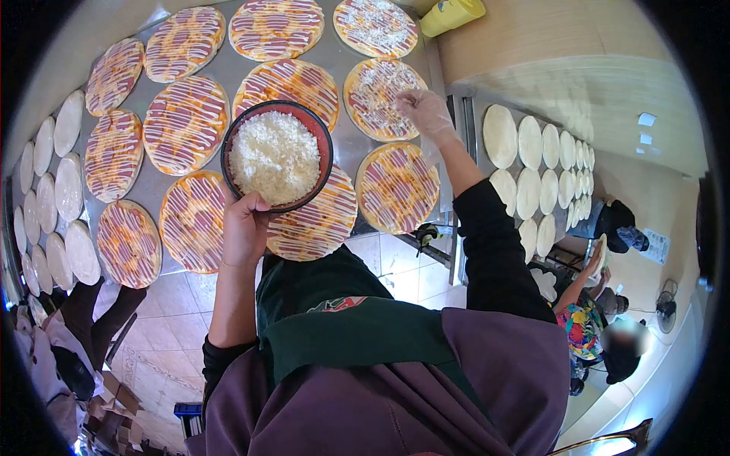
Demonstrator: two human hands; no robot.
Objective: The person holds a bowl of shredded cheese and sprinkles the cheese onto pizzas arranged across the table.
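The left hand [247,205] gripped the bowl [325,148] of white shreds [275,156] above the counter [230,72]; apart from it, the gloved right hand [423,112] bunched its fingers over a flecked pizza [374,102], pinching what, I couldn't tell. Even cover probably wanted small pinches, loosely rubbed, swept right to the edge.

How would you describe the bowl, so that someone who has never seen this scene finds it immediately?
Start from the metal table with its rows of topped pizzas. Over them, the left hand holds a round bowl with a dark rim and reddish inner wall. Unlike the flat pizzas around it, it is deep and filled with loose white shreds.
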